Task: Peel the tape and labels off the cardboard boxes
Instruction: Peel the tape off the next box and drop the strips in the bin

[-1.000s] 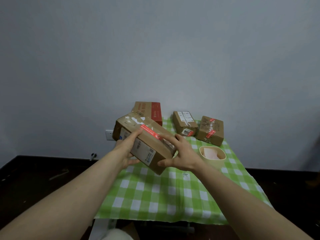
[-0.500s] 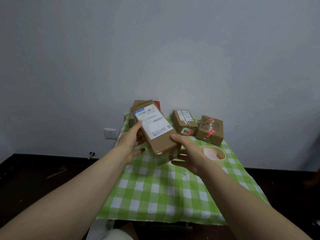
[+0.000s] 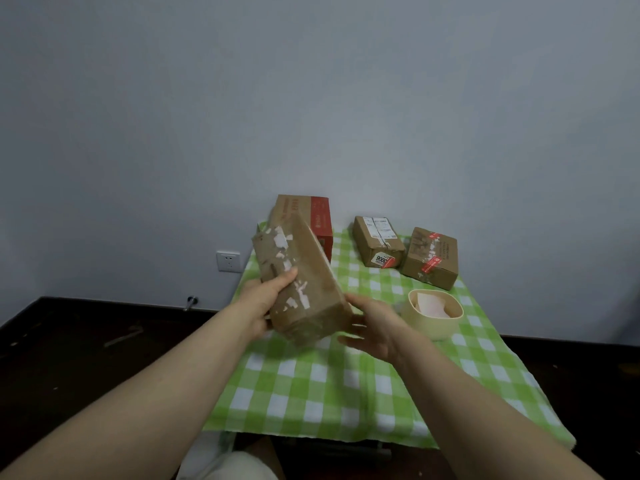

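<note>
"Progress on the boxes, how does it look?"

"Partway at best, I'd judge. The long brown cardboard box (image 3: 304, 282) is held tilted above the near left part of the green-and-white checked tablecloth (image 3: 346, 393). The face turned up carries only torn white paper scraps (image 3: 282, 244), no whole label. That face looks mostly stripped, but its other faces are hidden."

"Hands?"

"The left hand (image 3: 266, 303) grips the box's left side, thumb across the scrappy face. The right hand (image 3: 374, 327) has its fingers spread wide at the box's near right corner. It's blurred, so I cannot tell whether it touches."

"And the rest?"

"Three sit at the far end. There's a brown box with a red side (image 3: 311, 216) on the left and a small brown box with a white label and red-and-white sticker (image 3: 379, 242) in the middle. A brown box with red tape strips (image 3: 431, 258) is on the right. All three look still to do. A cream oval tub (image 3: 426, 329) just nearer than those holds pale sheets, probably peelings."
</note>
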